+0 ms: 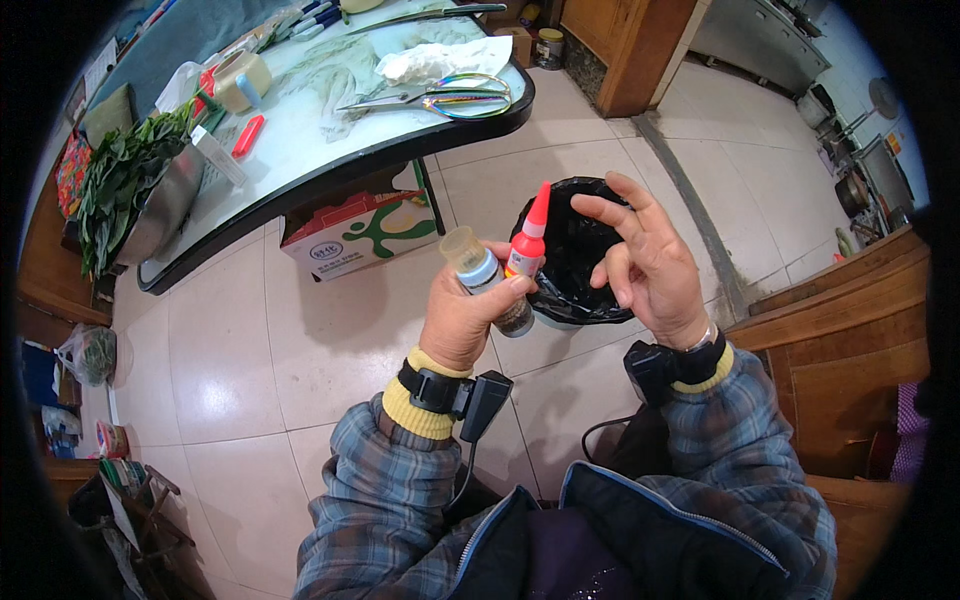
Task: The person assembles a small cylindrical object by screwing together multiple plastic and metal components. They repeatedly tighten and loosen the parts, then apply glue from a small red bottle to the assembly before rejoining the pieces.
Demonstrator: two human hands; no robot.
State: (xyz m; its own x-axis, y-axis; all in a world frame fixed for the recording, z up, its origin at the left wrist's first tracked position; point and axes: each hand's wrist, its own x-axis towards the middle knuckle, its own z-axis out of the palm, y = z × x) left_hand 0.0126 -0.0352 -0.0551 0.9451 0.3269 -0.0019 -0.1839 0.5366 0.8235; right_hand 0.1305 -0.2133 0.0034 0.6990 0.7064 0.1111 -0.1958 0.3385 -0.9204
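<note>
My left hand (pixel 462 318) is closed around two small containers. One is a cylindrical bottle (pixel 482 272) with a light-blue neck, a cloudy yellowish cap and a dark lower part. Beside it stands a small red-and-white glue-type bottle (pixel 524 258) with a pointed red nozzle cap (pixel 538 212) tilted upward. To the right, my right hand (pixel 648 262) is raised with its fingers apart and bent, holding nothing that shows. Behind and below both hands is a bin lined with a black bag (pixel 576 226).
A glass-topped table (pixel 310 92) holds scissors (pixel 470 98), crumpled white tissue (pixel 440 62), a red marker-like piece (pixel 248 136) and a tape roll (pixel 242 80). At left stands a metal bowl of leafy greens (pixel 140 170). A printed carton (pixel 362 228) sits below; wooden cabinets (pixel 850 350) flank the right.
</note>
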